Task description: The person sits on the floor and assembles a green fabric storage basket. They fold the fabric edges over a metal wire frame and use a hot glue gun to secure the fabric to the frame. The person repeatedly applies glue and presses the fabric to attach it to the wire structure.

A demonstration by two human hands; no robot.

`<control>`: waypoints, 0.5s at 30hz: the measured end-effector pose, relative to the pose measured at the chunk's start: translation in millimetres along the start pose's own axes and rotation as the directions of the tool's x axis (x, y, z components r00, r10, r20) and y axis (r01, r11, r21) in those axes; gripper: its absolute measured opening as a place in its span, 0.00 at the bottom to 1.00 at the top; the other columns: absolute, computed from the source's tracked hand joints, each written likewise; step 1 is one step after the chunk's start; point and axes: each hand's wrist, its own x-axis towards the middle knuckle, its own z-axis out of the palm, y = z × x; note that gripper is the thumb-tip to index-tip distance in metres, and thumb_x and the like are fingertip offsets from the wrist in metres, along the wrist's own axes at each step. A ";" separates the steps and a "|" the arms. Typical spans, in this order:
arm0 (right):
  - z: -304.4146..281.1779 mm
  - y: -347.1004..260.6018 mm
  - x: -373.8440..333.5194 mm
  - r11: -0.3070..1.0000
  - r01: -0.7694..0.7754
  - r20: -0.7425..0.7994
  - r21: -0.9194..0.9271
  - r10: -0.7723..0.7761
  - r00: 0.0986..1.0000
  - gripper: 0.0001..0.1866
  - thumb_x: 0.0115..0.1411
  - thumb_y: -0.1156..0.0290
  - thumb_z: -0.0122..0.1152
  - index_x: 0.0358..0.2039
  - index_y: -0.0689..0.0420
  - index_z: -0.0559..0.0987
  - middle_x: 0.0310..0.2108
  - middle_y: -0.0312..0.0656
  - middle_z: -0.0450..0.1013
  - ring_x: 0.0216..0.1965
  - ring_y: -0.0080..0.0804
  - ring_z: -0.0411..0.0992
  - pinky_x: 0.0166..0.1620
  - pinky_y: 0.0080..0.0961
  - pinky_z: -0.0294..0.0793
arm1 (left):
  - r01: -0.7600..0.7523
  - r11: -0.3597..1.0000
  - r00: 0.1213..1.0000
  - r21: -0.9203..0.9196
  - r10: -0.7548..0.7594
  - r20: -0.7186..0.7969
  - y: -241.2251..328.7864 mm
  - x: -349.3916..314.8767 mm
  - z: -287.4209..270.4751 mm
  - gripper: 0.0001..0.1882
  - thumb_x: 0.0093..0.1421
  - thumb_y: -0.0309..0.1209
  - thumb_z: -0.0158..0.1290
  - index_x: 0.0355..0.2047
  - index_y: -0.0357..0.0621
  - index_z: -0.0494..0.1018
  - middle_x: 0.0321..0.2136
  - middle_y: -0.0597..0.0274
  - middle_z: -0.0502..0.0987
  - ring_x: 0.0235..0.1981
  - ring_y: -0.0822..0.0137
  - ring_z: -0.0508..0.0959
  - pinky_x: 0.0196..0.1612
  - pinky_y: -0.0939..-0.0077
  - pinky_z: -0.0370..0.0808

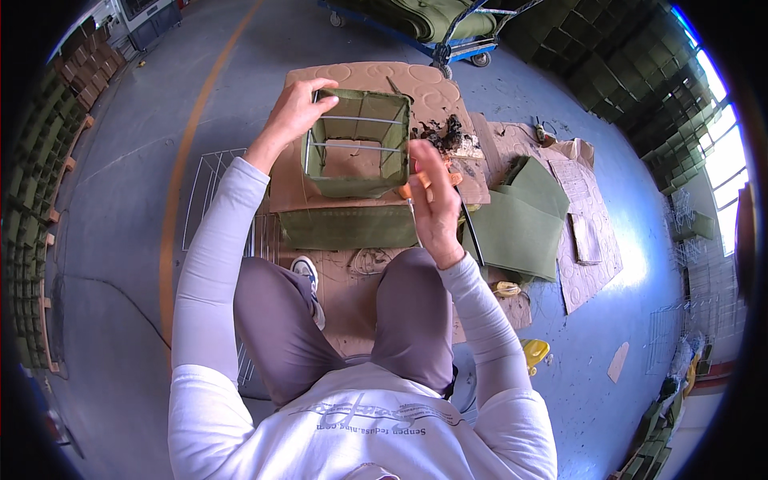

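A green fabric box (356,187) with a wire frame stands with its open side facing up, two metal wires crossing the opening. My left hand (294,114) grips its far left corner between thumb and fingers. Beside the right wall of the box is my right hand (437,210), its fingers stretched out and somewhat blurred. I cannot tell whether it touches the fabric. An orange-handled tool (454,178) lies partly hidden behind that hand. Under the box is a cardboard sheet (292,180), resting on another green fabric box (344,230).
Dark scraps (453,132) litter the cardboard's right side. Green fabric sheets (520,224) lie to the right, and wire frames (210,188) stand at left. A blue cart (468,50) with rolled green fabric is at the back. Stacked green boxes (592,60) fill the far right.
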 end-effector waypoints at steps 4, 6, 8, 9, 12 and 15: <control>-0.2 13.8 -10.5 0.922 -0.382 -0.031 0.066 0.384 0.923 0.20 0.69 0.64 0.55 0.55 0.64 0.74 0.40 0.45 0.80 0.37 0.32 0.80 0.36 0.26 0.76 | 0.045 0.994 0.988 -0.102 -0.059 -0.146 -3.9 -8.2 16.1 0.12 0.61 0.28 0.56 0.45 0.45 0.81 0.15 0.62 0.71 0.17 0.76 0.65 0.24 0.71 0.65; 8.3 13.8 -19.7 0.906 -0.420 0.034 0.048 0.419 0.907 0.17 0.69 0.63 0.55 0.47 0.64 0.79 0.25 0.48 0.78 0.25 0.36 0.79 0.31 0.28 0.75 | 0.079 0.991 0.978 -0.109 -0.099 -0.185 7.6 -17.3 20.6 0.11 0.61 0.27 0.56 0.44 0.44 0.81 0.18 0.59 0.74 0.18 0.74 0.69 0.26 0.72 0.68; 8.6 6.4 -13.4 0.937 -0.347 0.055 -0.043 0.349 0.936 0.15 0.68 0.65 0.55 0.48 0.63 0.78 0.24 0.52 0.75 0.24 0.40 0.78 0.30 0.32 0.73 | 0.047 0.993 0.958 -0.107 -0.075 -0.275 25.8 -25.5 17.2 0.11 0.60 0.25 0.56 0.43 0.43 0.81 0.21 0.57 0.77 0.21 0.70 0.73 0.29 0.72 0.70; 11.2 6.4 -10.2 0.949 -0.305 0.069 -0.084 0.311 0.948 0.15 0.68 0.66 0.55 0.48 0.63 0.78 0.23 0.53 0.74 0.23 0.43 0.77 0.29 0.33 0.72 | -0.005 0.995 0.940 -0.097 -0.029 -0.339 37.0 -29.5 13.8 0.11 0.60 0.23 0.57 0.43 0.43 0.81 0.24 0.55 0.78 0.23 0.68 0.75 0.30 0.71 0.71; 19.7 28.7 0.6 0.955 -0.296 0.063 -0.015 0.296 0.953 0.13 0.68 0.68 0.54 0.45 0.64 0.77 0.21 0.44 0.71 0.22 0.29 0.69 0.28 0.27 0.68 | -0.125 0.992 0.878 -0.016 0.103 -0.468 66.3 -36.7 15.1 0.12 0.58 0.20 0.57 0.42 0.41 0.80 0.32 0.53 0.81 0.29 0.62 0.79 0.35 0.68 0.74; 30.3 44.1 23.7 0.969 -0.245 0.004 -0.020 0.245 0.970 0.13 0.67 0.68 0.55 0.44 0.65 0.76 0.20 0.39 0.69 0.22 0.21 0.63 0.28 0.23 0.65 | -0.151 0.981 0.843 0.123 0.193 -0.503 73.1 -50.5 13.9 0.15 0.54 0.16 0.58 0.43 0.39 0.79 0.36 0.53 0.80 0.36 0.58 0.80 0.39 0.65 0.77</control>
